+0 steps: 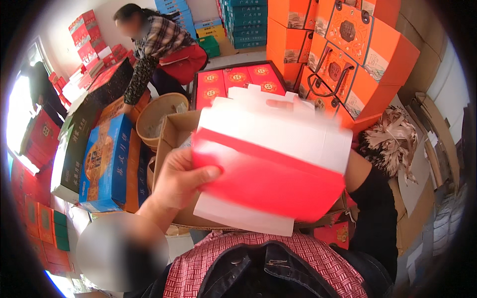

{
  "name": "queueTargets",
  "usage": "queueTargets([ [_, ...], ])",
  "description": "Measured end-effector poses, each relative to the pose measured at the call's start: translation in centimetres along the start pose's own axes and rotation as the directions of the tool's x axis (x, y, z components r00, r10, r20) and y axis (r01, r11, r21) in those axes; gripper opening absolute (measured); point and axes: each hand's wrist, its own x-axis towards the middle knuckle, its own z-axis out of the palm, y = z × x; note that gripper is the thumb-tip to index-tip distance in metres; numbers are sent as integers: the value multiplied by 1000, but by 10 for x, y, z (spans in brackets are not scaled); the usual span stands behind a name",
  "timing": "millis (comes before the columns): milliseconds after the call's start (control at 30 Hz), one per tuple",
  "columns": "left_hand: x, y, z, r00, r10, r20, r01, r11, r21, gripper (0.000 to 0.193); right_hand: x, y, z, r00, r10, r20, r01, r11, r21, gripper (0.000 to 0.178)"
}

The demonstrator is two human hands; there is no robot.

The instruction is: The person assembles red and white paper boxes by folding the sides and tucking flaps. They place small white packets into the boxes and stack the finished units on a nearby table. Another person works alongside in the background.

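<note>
A folding carton (pixel 271 174), red on its body with white flaps and a cut-out handle slot, is held up in front of me, partly opened out and blurred by motion. My left hand (pixel 181 176) grips its left edge, thumb on the red face and fingers behind. My right hand (pixel 358 171) goes behind the carton's right side. Only the wrist shows plainly; the fingers are hidden or smeared. Beneath the carton stands an open brown cardboard box (pixel 171 131). Just beyond lies a dark-rimmed tray (pixel 242 64) of red packs with gold emblems.
Orange gift boxes (pixel 343 64) with handles are stacked at right, beside shredded paper filler (pixel 392 136). A round bin (pixel 161 116) and blue box (pixel 107 159) stand at left. A co-worker (pixel 164 47) bends over boxes at the far left. Another person (pixel 42 92) stands by the bright opening.
</note>
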Motion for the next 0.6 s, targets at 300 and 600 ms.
queueTargets([
  [300,-14,-28,17,943,-265,-204,271,963,1,33,13,6,11,986,140,-89,-165,750,-641,45],
  [600,-19,-33,19,975,-71,-212,82,996,41,67,19,5,39,858,468,-212,-446,473,-760,41],
])
